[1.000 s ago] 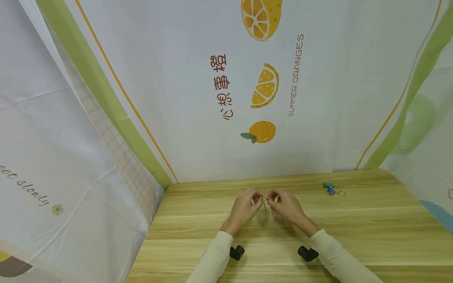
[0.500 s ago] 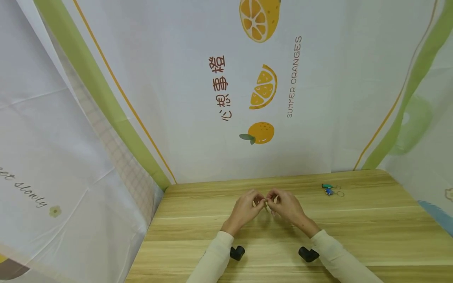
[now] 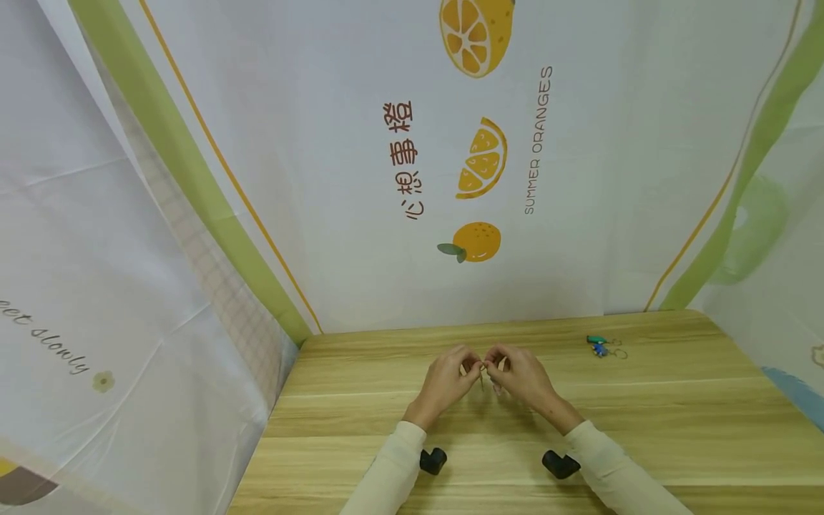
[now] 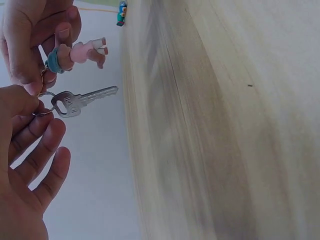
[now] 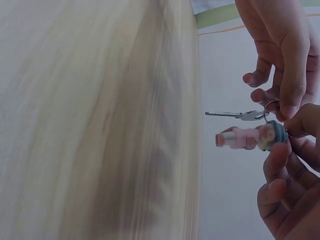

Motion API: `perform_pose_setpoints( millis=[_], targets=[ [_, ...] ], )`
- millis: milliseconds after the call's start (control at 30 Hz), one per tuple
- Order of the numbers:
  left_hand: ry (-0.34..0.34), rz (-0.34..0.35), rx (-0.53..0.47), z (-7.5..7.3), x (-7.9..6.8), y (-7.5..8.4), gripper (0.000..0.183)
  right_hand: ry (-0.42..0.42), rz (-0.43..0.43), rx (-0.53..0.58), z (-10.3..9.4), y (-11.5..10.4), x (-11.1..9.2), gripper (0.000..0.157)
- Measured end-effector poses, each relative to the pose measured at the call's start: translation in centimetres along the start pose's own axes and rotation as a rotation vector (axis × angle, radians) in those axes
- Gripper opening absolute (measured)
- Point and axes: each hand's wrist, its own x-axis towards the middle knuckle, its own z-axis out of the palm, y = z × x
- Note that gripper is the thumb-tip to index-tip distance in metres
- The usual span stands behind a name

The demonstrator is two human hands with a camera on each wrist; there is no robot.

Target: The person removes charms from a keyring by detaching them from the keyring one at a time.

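My left hand [image 3: 448, 379] pinches a thin metal key ring [image 4: 44, 113] between thumb and index finger, its other fingers loosely bent. From that ring sticks out a silver key [image 4: 75, 103]. Fingertip to fingertip with it, my right hand [image 3: 523, 375] pinches the small gold-coloured chain end [image 4: 44, 71] of a figurine charm [image 4: 82, 52] beside the ring. The charm has a pink body and a teal top, and hangs below the right fingers in the right wrist view. Whether the chain end is threaded on the ring is hidden by the fingertips.
On the wooden table [image 3: 386, 357], toward the back right, lie a green charm [image 3: 596, 340] and a blue charm [image 3: 600, 350], each with a metal ring. Black camera mounts [image 3: 433, 461] sit by both wrists. Printed cloth [image 3: 360, 279] stands behind the table.
The fingertips of both hands have drawn slightly closer together, covering more of the ring that showed between them a second ago. The charms on the table stay put.
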Motion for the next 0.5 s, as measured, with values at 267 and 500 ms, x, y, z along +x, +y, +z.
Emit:
perform_pose_setpoints(
  millis=[267, 500],
  targets=[
    [0.07, 0.032, 0.001, -0.02, 0.04, -0.32, 0.008, -0.051, 0.089, 0.039, -0.08, -0.16, -0.01, 0.005],
    [0.072, 0.028, -0.011, -0.02, -0.01, -0.51, 0.008, -0.069, 0.112, 0.056, -0.1, -0.05, -0.08, 0.006]
  ],
)
